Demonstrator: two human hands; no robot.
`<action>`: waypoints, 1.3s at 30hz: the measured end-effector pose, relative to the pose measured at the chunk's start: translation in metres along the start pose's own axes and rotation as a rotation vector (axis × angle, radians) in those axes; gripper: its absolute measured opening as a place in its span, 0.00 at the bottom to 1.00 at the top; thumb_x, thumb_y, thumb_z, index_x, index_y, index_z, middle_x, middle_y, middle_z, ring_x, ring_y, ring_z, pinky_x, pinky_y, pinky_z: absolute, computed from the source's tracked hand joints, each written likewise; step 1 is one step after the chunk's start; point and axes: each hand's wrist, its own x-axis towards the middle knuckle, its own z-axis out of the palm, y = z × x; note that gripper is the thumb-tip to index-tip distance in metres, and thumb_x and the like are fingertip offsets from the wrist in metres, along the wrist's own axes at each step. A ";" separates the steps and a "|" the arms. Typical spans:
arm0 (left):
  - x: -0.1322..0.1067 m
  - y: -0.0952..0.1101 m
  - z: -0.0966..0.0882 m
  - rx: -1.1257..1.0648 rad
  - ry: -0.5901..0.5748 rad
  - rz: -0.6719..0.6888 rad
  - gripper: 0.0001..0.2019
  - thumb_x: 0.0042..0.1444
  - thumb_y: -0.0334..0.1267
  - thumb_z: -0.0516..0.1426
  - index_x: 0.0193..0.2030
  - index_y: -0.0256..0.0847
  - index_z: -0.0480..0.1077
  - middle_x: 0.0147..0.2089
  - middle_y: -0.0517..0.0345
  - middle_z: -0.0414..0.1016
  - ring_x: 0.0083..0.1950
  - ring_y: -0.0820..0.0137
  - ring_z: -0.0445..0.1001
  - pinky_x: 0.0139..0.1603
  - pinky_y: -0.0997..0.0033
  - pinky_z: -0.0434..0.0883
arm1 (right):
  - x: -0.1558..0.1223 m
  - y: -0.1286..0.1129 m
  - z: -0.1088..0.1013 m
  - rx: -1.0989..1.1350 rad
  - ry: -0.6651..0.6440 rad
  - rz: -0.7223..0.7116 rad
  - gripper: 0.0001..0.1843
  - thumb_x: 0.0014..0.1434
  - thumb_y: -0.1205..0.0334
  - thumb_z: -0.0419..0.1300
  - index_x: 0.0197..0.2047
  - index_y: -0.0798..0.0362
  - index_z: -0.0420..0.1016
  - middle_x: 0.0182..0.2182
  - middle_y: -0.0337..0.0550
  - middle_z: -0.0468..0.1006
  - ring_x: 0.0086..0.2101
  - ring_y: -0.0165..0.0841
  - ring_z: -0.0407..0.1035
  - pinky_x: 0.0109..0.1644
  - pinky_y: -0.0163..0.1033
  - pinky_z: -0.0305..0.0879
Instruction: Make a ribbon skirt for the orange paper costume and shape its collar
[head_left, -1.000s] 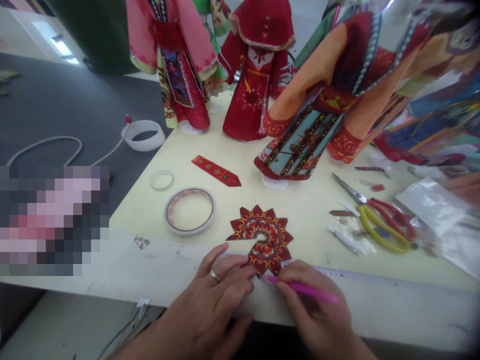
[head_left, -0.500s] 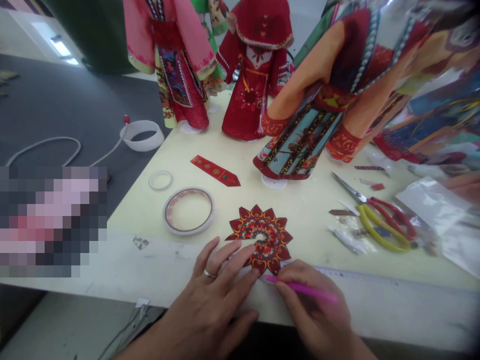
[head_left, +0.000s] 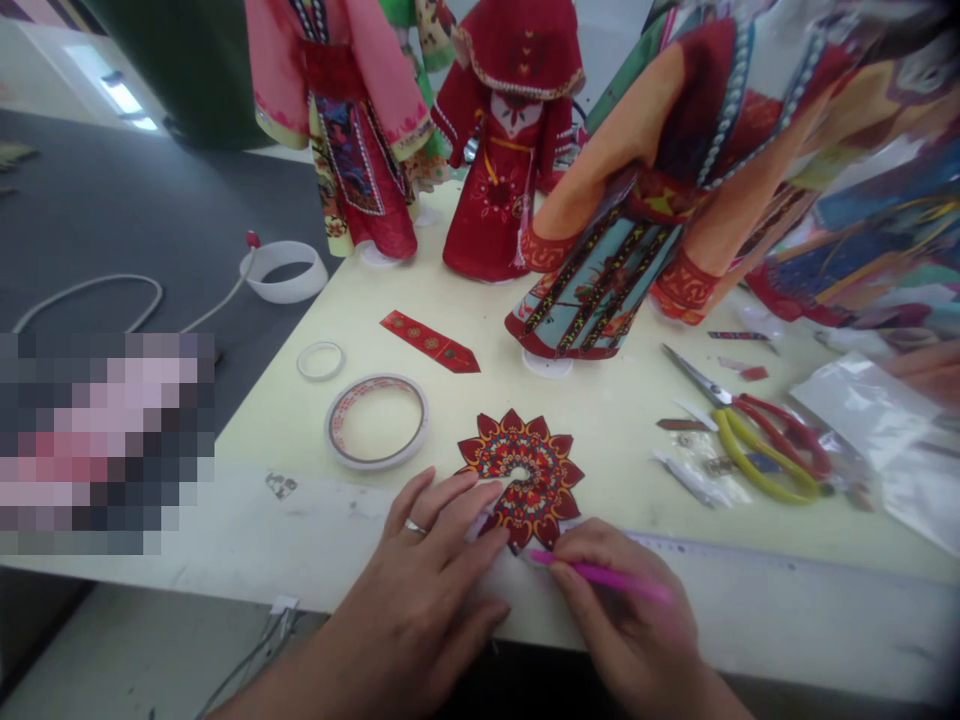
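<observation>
A red paper collar (head_left: 527, 473) with a patterned, petal-shaped edge lies flat near the front of the pale yellow table (head_left: 622, 450). My left hand (head_left: 431, 585) rests on the table with its fingers stretched out, the fingertips pressing the collar's lower left edge. A ring shows on one finger. My right hand (head_left: 626, 615) is closed round a pink pen-like tool (head_left: 600, 575), whose tip touches the collar's bottom edge.
Several dressed paper dolls (head_left: 510, 140) stand at the back. A tape roll (head_left: 377, 421), a small ring (head_left: 321, 360) and a red paper strip (head_left: 430, 342) lie left of centre. Scissors (head_left: 757, 425), paper scraps and plastic bags (head_left: 885, 440) lie right. A white ruler (head_left: 757, 570) runs along the front edge.
My left hand's fingers went from curled to stretched out flat and shifted slightly on the collar's edge. The right hand and pink tool stayed almost still.
</observation>
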 end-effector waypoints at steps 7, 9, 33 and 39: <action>0.022 -0.006 -0.011 -0.103 0.082 -0.001 0.09 0.60 0.27 0.49 0.40 0.39 0.69 0.38 0.56 0.72 0.40 0.67 0.66 0.44 0.63 0.64 | 0.001 -0.003 -0.001 -0.025 0.002 0.001 0.07 0.57 0.73 0.54 0.34 0.54 0.70 0.27 0.40 0.73 0.29 0.30 0.69 0.31 0.37 0.67; 0.030 -0.007 -0.016 -0.141 -0.038 -0.032 0.09 0.61 0.29 0.49 0.36 0.39 0.69 0.35 0.57 0.71 0.38 0.68 0.66 0.41 0.65 0.64 | 0.000 -0.002 -0.001 -0.031 -0.004 0.003 0.06 0.57 0.73 0.54 0.34 0.54 0.70 0.27 0.40 0.73 0.29 0.30 0.69 0.31 0.37 0.67; 0.090 -0.008 -0.027 -0.155 -0.582 -0.059 0.04 0.50 0.27 0.57 0.27 0.38 0.71 0.31 0.60 0.75 0.33 0.72 0.72 0.35 0.74 0.66 | -0.001 0.001 0.000 -0.024 -0.015 -0.008 0.05 0.58 0.72 0.54 0.34 0.54 0.68 0.27 0.39 0.71 0.28 0.28 0.66 0.30 0.36 0.62; 0.088 -0.007 -0.025 -0.101 -0.554 -0.023 0.05 0.50 0.28 0.56 0.25 0.37 0.69 0.30 0.59 0.74 0.34 0.71 0.71 0.35 0.73 0.65 | -0.001 0.001 0.000 -0.006 -0.002 -0.008 0.05 0.58 0.72 0.54 0.34 0.54 0.69 0.27 0.39 0.72 0.28 0.29 0.67 0.30 0.36 0.63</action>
